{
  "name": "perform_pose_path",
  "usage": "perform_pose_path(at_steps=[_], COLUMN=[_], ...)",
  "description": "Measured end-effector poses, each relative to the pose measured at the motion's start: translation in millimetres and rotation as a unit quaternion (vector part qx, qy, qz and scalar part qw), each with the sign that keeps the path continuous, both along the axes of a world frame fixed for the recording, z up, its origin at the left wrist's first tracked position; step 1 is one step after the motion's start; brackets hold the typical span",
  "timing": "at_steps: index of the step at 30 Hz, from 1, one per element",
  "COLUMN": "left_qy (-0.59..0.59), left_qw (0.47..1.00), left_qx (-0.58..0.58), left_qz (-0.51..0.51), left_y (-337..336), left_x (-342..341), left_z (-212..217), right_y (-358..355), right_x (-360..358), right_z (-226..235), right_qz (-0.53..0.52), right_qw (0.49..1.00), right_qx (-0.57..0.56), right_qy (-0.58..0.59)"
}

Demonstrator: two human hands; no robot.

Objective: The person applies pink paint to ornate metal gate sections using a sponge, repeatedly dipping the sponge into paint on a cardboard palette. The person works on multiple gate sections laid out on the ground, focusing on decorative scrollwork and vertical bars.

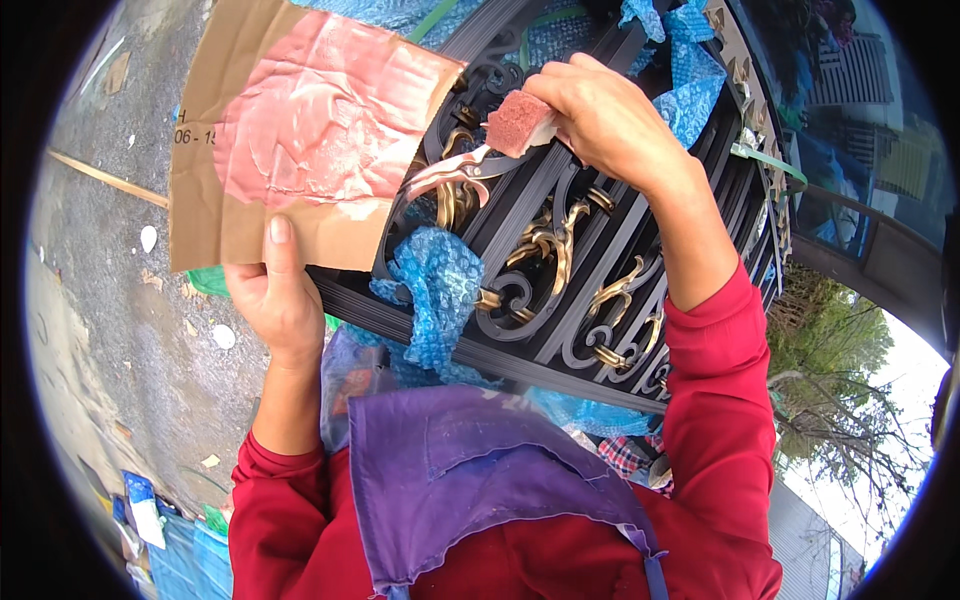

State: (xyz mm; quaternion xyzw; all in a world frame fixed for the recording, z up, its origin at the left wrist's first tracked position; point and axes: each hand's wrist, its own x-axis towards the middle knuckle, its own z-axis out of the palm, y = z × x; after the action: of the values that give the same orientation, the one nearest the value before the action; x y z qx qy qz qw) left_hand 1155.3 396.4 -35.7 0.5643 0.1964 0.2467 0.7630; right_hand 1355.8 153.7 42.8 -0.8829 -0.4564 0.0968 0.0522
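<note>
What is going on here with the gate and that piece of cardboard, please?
A person in red sleeves is dabbing pink paint onto a black ornamental gate. The right hand presses a reddish sponge against a scroll that is already pink. The left hand holds up cardboard smeared with the same paint. Blue bubble wrap hangs on the gate.

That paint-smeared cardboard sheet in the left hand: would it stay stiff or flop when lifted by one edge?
Probably fairly stiff: the cardboard sheet stands flat while the left hand pinches only its lower edge. It looks light, held single-handed. The wet-looking pink paint could make it slippery and messy there.
</note>
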Motion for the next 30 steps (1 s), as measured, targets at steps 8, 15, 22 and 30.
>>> perform_pose_path(at_steps=[8, 15, 22, 30], left_qy=[-0.002, 0.023, 0.022, 0.039], left_qw=[1.000, 1.000, 0.999, 0.998], left_qx=[-0.002, 0.020, 0.006, 0.041], left_qz=[0.000, 0.002, -0.030, -0.041], left_y=[-0.3, -3.4, -2.4, -5.9], left_x=[-0.8, 3.8, 0.9, 4.0], left_z=[0.8, 6.0, 4.7, 18.5], right_y=[-20.5, -40.5, 13.2, 71.4], right_x=[1.1, -13.7, -59.1, -87.2], right_z=[12.7, 13.3, 25.4, -6.4], right_qz=[-0.180, -0.314, -0.298, -0.270], right_qw=[0.952, 0.902, 0.776, 0.789], right_qx=[0.203, 0.240, 0.485, 0.497], right_qy=[0.140, 0.173, 0.272, 0.241])
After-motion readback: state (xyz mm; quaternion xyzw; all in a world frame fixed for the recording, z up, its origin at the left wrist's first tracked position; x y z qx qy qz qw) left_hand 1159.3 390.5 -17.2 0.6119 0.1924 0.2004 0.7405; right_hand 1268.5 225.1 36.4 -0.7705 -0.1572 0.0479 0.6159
